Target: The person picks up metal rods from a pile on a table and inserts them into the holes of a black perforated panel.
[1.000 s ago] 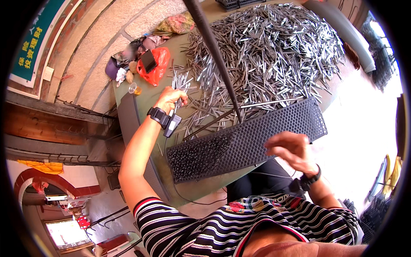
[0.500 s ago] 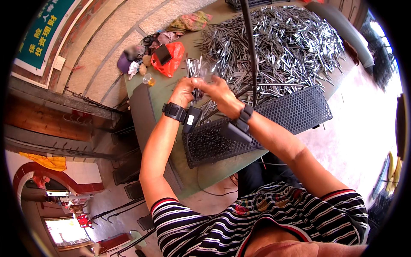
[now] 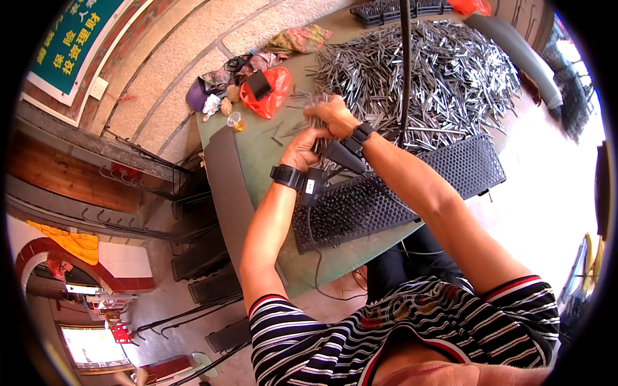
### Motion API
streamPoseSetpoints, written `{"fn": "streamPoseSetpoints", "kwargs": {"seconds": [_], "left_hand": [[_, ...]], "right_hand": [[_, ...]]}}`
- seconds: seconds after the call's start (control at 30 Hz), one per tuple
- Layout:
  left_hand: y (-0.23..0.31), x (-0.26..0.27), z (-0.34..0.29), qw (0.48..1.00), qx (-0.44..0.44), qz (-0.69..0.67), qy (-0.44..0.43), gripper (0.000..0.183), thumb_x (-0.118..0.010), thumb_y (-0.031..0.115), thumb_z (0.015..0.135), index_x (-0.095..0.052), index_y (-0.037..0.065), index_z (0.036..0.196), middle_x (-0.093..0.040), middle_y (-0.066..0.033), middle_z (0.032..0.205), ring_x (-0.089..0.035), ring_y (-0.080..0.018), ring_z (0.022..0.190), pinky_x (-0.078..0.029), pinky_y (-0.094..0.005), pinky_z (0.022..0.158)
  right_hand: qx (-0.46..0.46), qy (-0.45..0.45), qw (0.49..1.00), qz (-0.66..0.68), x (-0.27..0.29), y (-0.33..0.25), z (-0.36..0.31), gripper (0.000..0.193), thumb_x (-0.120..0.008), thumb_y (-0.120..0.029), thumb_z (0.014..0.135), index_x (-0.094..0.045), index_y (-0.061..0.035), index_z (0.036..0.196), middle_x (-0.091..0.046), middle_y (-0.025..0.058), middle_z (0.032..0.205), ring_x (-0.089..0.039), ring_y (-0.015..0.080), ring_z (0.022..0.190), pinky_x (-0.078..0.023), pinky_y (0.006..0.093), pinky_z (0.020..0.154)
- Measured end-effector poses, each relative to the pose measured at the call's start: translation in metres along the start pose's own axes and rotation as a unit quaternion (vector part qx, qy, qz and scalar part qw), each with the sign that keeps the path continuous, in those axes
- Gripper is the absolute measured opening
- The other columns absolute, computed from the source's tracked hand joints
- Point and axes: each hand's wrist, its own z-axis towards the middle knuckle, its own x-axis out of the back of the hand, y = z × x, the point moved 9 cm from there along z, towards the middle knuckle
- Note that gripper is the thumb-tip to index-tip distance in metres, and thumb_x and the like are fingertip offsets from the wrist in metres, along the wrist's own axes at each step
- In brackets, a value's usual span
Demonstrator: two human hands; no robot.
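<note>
My left hand [image 3: 301, 150] is closed round a bunch of thin grey metal strips, partly hidden by its fingers. Just above it, my right hand [image 3: 335, 116] curls over the upper part of the bunch, slightly blurred, its fingertips hard to make out. Both hands are close together at the left edge of a large heap of loose metal strips [image 3: 425, 77]. Below them lies a long black perforated tray [image 3: 444, 168]; its left part is filled with dark upright pieces. A black device is strapped to each wrist.
A dark upright pole [image 3: 405, 71] rises between me and the heap. Left on the green table [image 3: 261, 174] are a long grey panel [image 3: 225, 186], a cup of amber liquid [image 3: 237, 121], a red plastic bag [image 3: 273, 93] and cloths [image 3: 299, 40]. Another black tray [image 3: 402, 9] stands at the back.
Within the picture, both hands have shifted right, along with the tray and table. My right hand has risen above the left and curled inward over the strips; the left has dropped lower.
</note>
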Motion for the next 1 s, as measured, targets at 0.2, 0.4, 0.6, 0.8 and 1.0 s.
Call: {"fn": "streamPoseSetpoints", "kwargs": {"seconds": [0.2,0.4,0.6,0.8,1.0], "left_hand": [[0.0,0.009,0.009,0.998,-0.009,-0.053,-0.037,0.017,-0.059,0.01,0.073,-0.061,0.003,0.088,-0.065,-0.0069,0.084,-0.062,-0.0204,0.073,-0.051,-0.0341,0.072],[0.005,0.01,0.013,0.993,-0.057,-0.098,-0.033,0.021,-0.06,0.015,0.074,-0.061,0.007,0.093,-0.065,-0.0046,0.084,-0.062,-0.0192,0.072,-0.05,-0.0367,0.07],[-0.006,0.029,0.021,1.0,-0.008,-0.016,0.018,0.015,-0.061,0.014,0.076,-0.059,0.009,0.09,-0.064,-0.0033,0.078,-0.062,-0.0166,0.067,-0.052,-0.0382,0.059],[-0.013,0.031,0.028,1.0,-0.01,0.009,0.0,0.013,-0.06,0.012,0.077,-0.06,0.006,0.088,-0.064,-0.0049,0.075,-0.062,-0.0166,0.062,-0.052,-0.031,0.053],[-0.037,0.026,0.019,0.997,-0.026,-0.069,-0.012,0.011,-0.055,0.012,0.082,-0.061,0.003,0.087,-0.064,-0.0081,0.075,-0.062,-0.0193,0.063,-0.052,-0.0307,0.056]], "right_hand": [[-0.241,-0.027,0.846,0.475,-0.021,0.024,0.0,0.013,-0.063,-0.012,0.078,-0.065,0.0005,0.08,-0.063,0.0052,0.076,-0.056,0.0127,0.064,-0.045,0.03,0.053],[-0.216,-0.046,0.886,0.407,-0.034,0.048,0.016,0.015,-0.063,-0.012,0.079,-0.064,0.0016,0.084,-0.064,0.0075,0.081,-0.058,0.0153,0.071,-0.047,0.0313,0.058],[-0.32,-0.102,0.848,0.409,-0.051,0.044,0.007,0.019,-0.063,-0.014,0.08,-0.063,-0.0003,0.092,-0.065,0.0074,0.086,-0.06,0.0166,0.077,-0.05,0.0338,0.058],[-0.295,-0.027,0.866,0.403,-0.019,0.021,0.003,0.021,-0.056,-0.018,0.085,-0.064,0.0006,0.08,-0.063,0.008,0.079,-0.056,0.0154,0.071,-0.044,0.0307,0.061],[-0.295,0.174,0.87,0.355,0.004,0.052,0.009,0.027,-0.05,-0.017,0.084,-0.064,0.0018,0.071,-0.063,0.0113,0.067,-0.056,0.0212,0.063,-0.043,0.0333,0.06]]}}
